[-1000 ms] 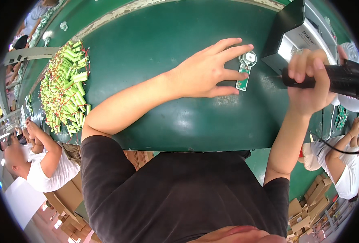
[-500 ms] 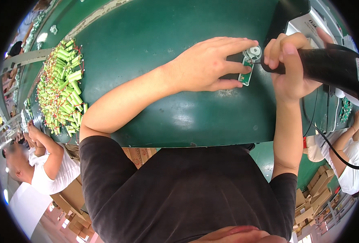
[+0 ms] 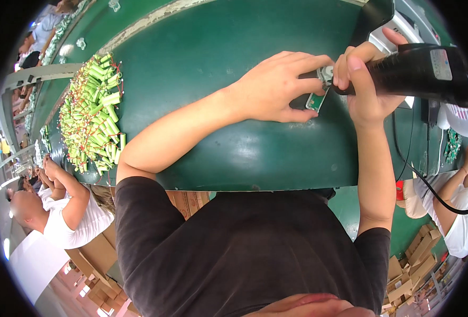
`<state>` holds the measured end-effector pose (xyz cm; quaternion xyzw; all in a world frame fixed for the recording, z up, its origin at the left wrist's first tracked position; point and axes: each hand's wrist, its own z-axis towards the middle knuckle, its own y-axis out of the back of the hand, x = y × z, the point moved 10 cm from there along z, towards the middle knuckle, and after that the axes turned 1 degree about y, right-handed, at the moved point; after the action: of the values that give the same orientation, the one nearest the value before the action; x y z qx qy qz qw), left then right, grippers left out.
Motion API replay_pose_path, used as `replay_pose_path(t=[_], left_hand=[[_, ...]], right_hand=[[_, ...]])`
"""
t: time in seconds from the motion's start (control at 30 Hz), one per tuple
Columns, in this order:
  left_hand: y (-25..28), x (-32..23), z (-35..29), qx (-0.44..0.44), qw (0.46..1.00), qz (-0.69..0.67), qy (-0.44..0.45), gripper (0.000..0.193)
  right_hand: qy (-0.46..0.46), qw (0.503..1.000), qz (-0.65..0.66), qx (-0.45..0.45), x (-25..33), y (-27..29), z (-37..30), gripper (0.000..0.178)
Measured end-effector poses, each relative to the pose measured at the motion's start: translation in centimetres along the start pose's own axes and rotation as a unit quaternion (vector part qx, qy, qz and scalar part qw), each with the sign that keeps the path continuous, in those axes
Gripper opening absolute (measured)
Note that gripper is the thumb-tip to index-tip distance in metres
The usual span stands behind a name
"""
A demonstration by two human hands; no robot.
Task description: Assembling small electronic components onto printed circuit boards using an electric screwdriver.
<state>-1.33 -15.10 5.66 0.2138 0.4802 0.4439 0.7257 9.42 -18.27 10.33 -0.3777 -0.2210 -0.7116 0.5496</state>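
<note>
My left hand (image 3: 281, 87) lies on the green tabletop with its thumb and fingers closed round the edges of a small part with a green circuit board (image 3: 315, 100). A round whitish piece (image 3: 326, 72) sits at the board's far end, partly covered by fingers. My right hand (image 3: 368, 82) grips a thick black electric screwdriver (image 3: 413, 74) near its front, holding it tilted almost level. Its narrow tip points left and reaches the round piece; whether it touches a screw cannot be made out.
A heap of green cylindrical battery cells (image 3: 94, 116) with red wires covers the table's left. A black and white box (image 3: 395, 29) stands at the far right. Green boards (image 3: 451, 145) and a black cable (image 3: 440, 199) lie right. Co-workers (image 3: 65, 216) sit at either side.
The screwdriver has tilted slightly and its tip has moved left onto the round piece. My right hand has shifted left with it. The left hand still holds the part.
</note>
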Motion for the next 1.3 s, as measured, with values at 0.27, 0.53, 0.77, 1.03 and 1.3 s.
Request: replay_pose_path(t=[0.27,0.53,0.77,1.03,1.3], left_hand=[[9.1,5.9,1.2,-0.057,0.967,0.213,0.125,0.040],[15.2,21.1,0.9,-0.223,0.915,0.293,0.162,0.036],[13.5,24.2,2.9,-0.153,0.922,0.269,0.234,0.023],[5.6,8.7,2.9,0.017,0.990,0.112,0.084,0.014],[-0.3,-0.7,0.5,-0.005,0.999,0.002,-0.049,0.026]], right_hand=[[0.002,0.991,0.095,-0.089,-0.4,1.2,-0.7,0.050],[-0.058,0.996,0.006,-0.061,-2.3,0.0,-1.3,0.055],[-0.057,0.996,0.014,-0.064,-1.9,-0.1,-1.0,0.058],[0.227,0.966,0.009,-0.123,9.2,6.8,1.9,0.058],[0.084,0.985,-0.035,-0.149,6.4,8.3,3.7,0.046]])
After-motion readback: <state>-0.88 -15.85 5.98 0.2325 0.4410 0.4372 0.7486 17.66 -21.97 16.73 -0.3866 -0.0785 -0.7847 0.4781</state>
